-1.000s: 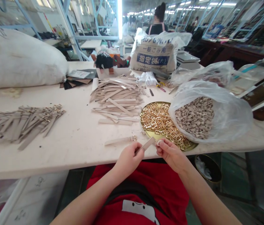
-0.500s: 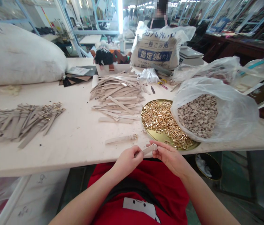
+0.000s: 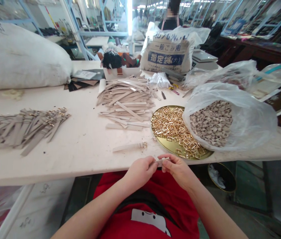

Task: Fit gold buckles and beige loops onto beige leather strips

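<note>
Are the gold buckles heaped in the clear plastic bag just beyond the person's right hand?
Not quite: in the head view, the gold buckles lie on a round gold tray; the clear plastic bag holds beige loops, and does sit beyond the right hand.

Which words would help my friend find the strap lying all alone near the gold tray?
Find the big round gold tray heaped with buckles on the white table. Just to its left, near the table's front edge, one pale strap lies flat. Unlike the straps in the piles behind it, it lies alone, with a gold buckle at its right end.
</note>
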`<state>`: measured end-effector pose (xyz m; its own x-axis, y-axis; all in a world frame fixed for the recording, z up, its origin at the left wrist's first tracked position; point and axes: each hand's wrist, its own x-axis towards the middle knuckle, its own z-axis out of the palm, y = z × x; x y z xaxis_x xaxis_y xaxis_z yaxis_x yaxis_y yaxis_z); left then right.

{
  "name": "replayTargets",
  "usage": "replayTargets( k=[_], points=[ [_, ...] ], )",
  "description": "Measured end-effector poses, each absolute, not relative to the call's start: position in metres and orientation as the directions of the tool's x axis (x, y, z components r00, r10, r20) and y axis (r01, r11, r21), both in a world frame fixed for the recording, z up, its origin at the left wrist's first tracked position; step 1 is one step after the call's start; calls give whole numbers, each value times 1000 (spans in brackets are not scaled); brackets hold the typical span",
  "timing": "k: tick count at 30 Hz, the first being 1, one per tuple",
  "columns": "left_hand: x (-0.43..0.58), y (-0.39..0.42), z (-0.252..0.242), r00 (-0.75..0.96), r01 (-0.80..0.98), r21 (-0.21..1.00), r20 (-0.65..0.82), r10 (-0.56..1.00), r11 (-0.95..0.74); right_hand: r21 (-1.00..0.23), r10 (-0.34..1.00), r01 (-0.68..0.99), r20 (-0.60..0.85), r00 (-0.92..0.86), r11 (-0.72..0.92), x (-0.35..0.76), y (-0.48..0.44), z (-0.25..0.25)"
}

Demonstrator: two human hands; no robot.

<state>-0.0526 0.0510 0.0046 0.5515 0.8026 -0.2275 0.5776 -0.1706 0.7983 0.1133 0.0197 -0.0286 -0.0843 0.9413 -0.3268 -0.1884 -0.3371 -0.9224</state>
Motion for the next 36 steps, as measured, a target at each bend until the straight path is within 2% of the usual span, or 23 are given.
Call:
replayTargets(
  k=[3, 7, 9, 12, 14, 15, 16, 17, 18, 19, 20, 21, 26, 36],
  points=[
    [-53, 46, 3, 585, 477, 878, -290, 758, -32, -903, 945, -282, -323, -51, -324, 108, 20, -36],
    [-59, 40, -3, 647, 372, 922, -340, 682, 107, -912, 955, -296, -297, -4, -285, 102, 17, -42],
    [-58, 39, -7, 633, 339, 932, -328, 701, 129, -921, 957, -269, -290, -15, -283, 97, 14, -42],
    [-56, 41, -11, 567, 266, 954, -270, 778, 138, -959, 965, -115, -250, -81, -258, 95, 18, -37],
    [-55, 45, -11, 544, 211, 964, -255, 799, 164, -979, 982, 134, -166, -88, -154, 106, 30, -31],
    [-55, 48, -11, 531, 187, 965, -259, 807, 187, -945, 993, 319, -103, -64, -77, 116, 40, -29],
    [-54, 51, -10, 508, 166, 963, -268, 818, 213, -843, 1000, 538, -24, -19, -10, 126, 51, -27],
    [-53, 53, -9, 480, 149, 960, -280, 831, 237, -649, 999, 760, 52, 6, 29, 137, 63, -26],
    [-52, 56, -9, 450, 135, 957, -292, 844, 259, -390, 998, 920, 67, -12, 37, 147, 75, -26],
    [-50, 57, -8, 423, 124, 953, -302, 854, 276, -166, 998, 985, 46, -36, 43, 156, 86, -26],
    [-48, 59, -7, 403, 116, 949, -313, 860, 291, -37, 998, 998, 24, -54, 55, 162, 96, -27],
    [-46, 60, -6, 391, 113, 944, -328, 860, 309, 43, 997, 996, -8, -74, 74, 166, 104, -28],
    [-41, 62, -2, 362, 139, 913, -407, 839, 383, 127, 986, 979, -63, -152, 159, 164, 116, -31],
    [-41, 59, -4, 421, 157, 916, -400, 814, 369, 224, 982, 956, -64, -180, 190, 160, 119, -25]
  ],
)
